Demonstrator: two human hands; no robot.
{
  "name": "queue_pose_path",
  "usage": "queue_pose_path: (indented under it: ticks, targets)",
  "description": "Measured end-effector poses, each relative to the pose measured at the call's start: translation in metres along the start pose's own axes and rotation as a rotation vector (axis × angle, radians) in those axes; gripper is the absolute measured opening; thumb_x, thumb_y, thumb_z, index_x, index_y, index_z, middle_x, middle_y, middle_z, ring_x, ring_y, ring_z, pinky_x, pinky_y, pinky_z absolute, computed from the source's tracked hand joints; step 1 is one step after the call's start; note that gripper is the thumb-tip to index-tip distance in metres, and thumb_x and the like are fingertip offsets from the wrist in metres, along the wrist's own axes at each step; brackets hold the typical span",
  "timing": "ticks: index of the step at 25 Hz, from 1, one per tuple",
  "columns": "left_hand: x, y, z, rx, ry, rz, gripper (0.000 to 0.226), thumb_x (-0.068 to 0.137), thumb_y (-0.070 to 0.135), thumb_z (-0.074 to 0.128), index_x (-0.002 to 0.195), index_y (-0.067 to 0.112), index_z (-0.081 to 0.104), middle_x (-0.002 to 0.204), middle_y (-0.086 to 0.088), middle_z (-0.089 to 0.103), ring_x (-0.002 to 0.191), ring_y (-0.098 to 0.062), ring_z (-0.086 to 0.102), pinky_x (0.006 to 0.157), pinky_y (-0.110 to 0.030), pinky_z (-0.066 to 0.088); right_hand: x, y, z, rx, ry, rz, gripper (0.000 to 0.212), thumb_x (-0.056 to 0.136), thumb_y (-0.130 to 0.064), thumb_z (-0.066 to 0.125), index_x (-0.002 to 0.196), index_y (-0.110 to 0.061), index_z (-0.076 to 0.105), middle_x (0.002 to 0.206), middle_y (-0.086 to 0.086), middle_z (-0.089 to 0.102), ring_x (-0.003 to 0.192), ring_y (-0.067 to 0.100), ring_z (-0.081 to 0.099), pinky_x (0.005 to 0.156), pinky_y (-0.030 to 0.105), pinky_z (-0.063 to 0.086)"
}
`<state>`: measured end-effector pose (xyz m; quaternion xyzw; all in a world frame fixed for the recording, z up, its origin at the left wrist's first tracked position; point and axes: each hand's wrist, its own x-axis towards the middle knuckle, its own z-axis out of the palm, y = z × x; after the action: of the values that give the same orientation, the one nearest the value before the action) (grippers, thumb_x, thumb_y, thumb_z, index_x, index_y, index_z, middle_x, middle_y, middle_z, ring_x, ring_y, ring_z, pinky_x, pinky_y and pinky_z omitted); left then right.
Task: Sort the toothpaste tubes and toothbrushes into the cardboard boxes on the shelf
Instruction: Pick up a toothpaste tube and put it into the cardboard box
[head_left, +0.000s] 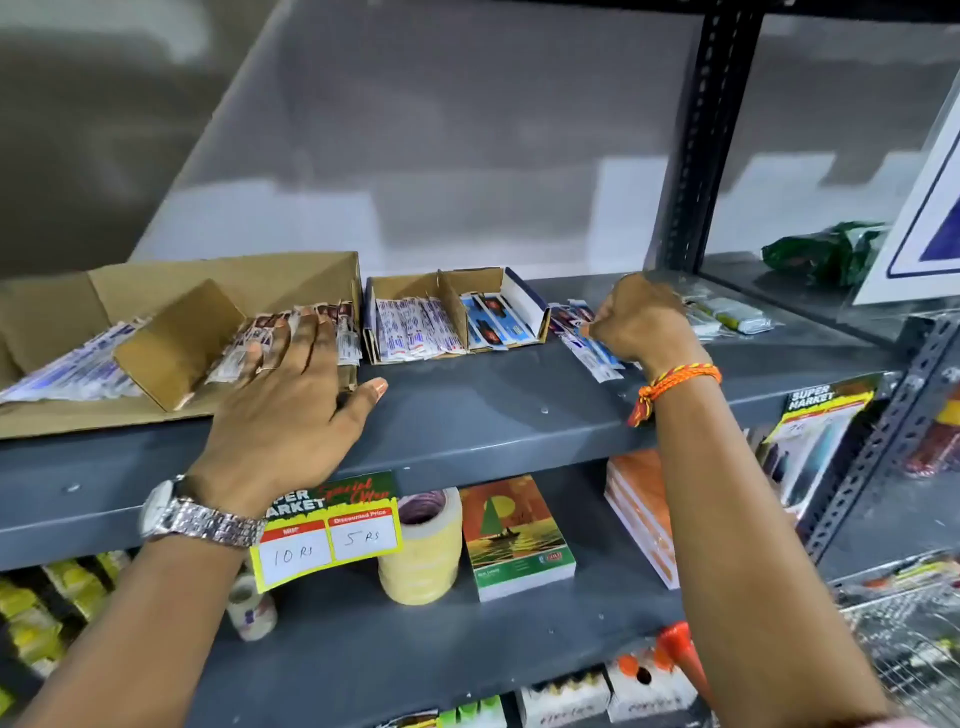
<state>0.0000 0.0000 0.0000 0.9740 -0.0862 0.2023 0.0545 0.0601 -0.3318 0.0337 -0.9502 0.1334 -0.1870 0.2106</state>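
Note:
A large cardboard box (218, 275) on the grey shelf (467, 395) holds packaged toothbrushes or tubes in two rows split by a cardboard divider (176, 343). My left hand (291, 395) lies flat, fingers spread, on the right-hand row of packets (311, 317). A smaller box (452, 283) to the right holds white packets (415, 327) and blue packets (493, 322). My right hand (644, 322) is closed over loose packets (587, 348) lying on the shelf to the right of the small box; its fingertips pinch one of them.
More packets (727, 317) lie beyond my right hand, near a black shelf post (696, 156). A green bag (826, 254) and a white sign (924, 208) sit at the far right. The lower shelf holds tape rolls (421, 551), notebooks (514, 535) and a price tag (327, 525).

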Motion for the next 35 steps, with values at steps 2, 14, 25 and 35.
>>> queue_pose_path:
  ticks: [2, 14, 25, 35]
  targets:
    - [0.001, -0.002, 0.001, 0.002, -0.027, -0.002, 0.088, 0.088, 0.07, 0.012, 0.155, 0.014, 0.005, 0.166, -0.005, -0.001, 0.152, -0.022, -0.003, 0.122, -0.042, -0.001, 0.0, -0.001, 0.002, -0.036, -0.006, 0.017, 0.022, 0.085, -0.013, 0.069, 0.105, -0.006, 0.073, 0.114, 0.02, 0.07, 0.105, 0.038, 0.067, 0.094, 0.04, 0.055]
    - [-0.008, -0.003, -0.003, -0.041, -0.228, 0.017, 0.098, 0.076, 0.078, -0.001, 0.156, 0.022, -0.006, 0.164, 0.004, -0.014, 0.148, -0.012, -0.019, 0.12, -0.035, -0.011, 0.005, -0.007, 0.005, -0.097, 0.027, -0.023, 0.024, 0.085, 0.0, 0.064, 0.109, 0.001, 0.066, 0.114, 0.023, 0.068, 0.104, 0.04, 0.065, 0.089, 0.038, 0.056]
    - [-0.01, -0.001, -0.004, -0.039, -0.245, 0.01, 0.098, 0.075, 0.079, -0.001, 0.156, 0.024, -0.006, 0.164, 0.007, -0.015, 0.148, -0.009, -0.02, 0.117, -0.033, -0.013, -0.003, -0.013, -0.001, -0.12, -0.004, 0.009, 0.008, 0.084, -0.005, 0.062, 0.088, -0.005, 0.055, 0.094, 0.016, 0.057, 0.094, 0.041, 0.061, 0.084, 0.042, 0.054]
    - [-0.012, -0.001, -0.003, -0.03, -0.228, 0.014, 0.1, 0.073, 0.079, -0.005, 0.156, 0.023, -0.006, 0.164, 0.005, -0.016, 0.147, -0.011, -0.022, 0.119, -0.035, -0.013, -0.006, -0.019, -0.008, -0.131, -0.093, 0.039, 0.014, 0.078, -0.007, 0.062, 0.092, -0.005, 0.057, 0.102, 0.019, 0.064, 0.095, 0.04, 0.062, 0.085, 0.042, 0.055]
